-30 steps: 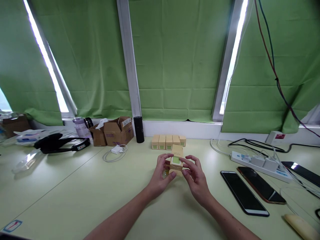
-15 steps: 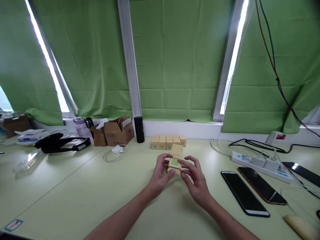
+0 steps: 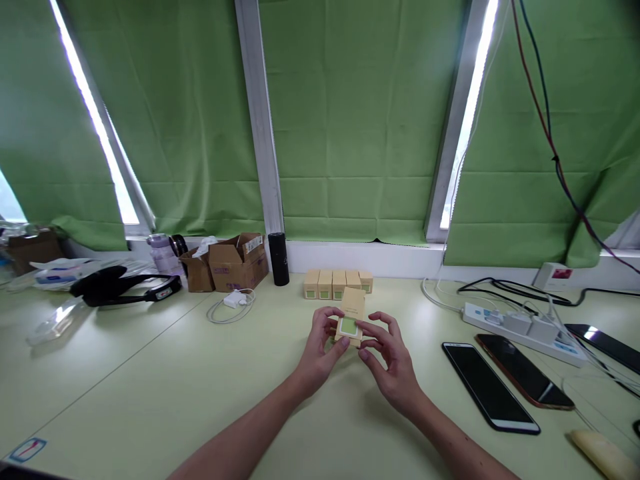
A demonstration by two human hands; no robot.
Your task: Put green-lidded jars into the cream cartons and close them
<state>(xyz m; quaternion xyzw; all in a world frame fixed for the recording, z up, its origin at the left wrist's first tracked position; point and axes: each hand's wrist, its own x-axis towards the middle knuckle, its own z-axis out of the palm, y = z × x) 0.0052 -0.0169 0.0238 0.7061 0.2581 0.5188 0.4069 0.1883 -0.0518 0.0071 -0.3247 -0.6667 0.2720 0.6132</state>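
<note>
Between my hands is a small tan box (image 3: 353, 303) with a green, white-edged panel near its lower end. My left hand (image 3: 319, 347) grips its left side, with the thumb at the lower edge and the fingers behind. My right hand (image 3: 393, 360) touches the box's right side with its fingertips, the thumb just below the right corner. Behind them, a row of several similar tan boxes (image 3: 325, 283) stands on the table (image 3: 225, 393), each with a small green square on its front.
Two phones (image 3: 490, 387) (image 3: 523, 370) and a white power strip (image 3: 520, 333) with cables lie to the right. Back left are open cardboard boxes (image 3: 237, 263), a black cylinder (image 3: 279, 259), a white charger (image 3: 234, 299) and a black headset (image 3: 125, 287).
The green-panelled end of the box has tilted slightly downward, and less shows beneath it. My right thumb has shifted a little to the left.
</note>
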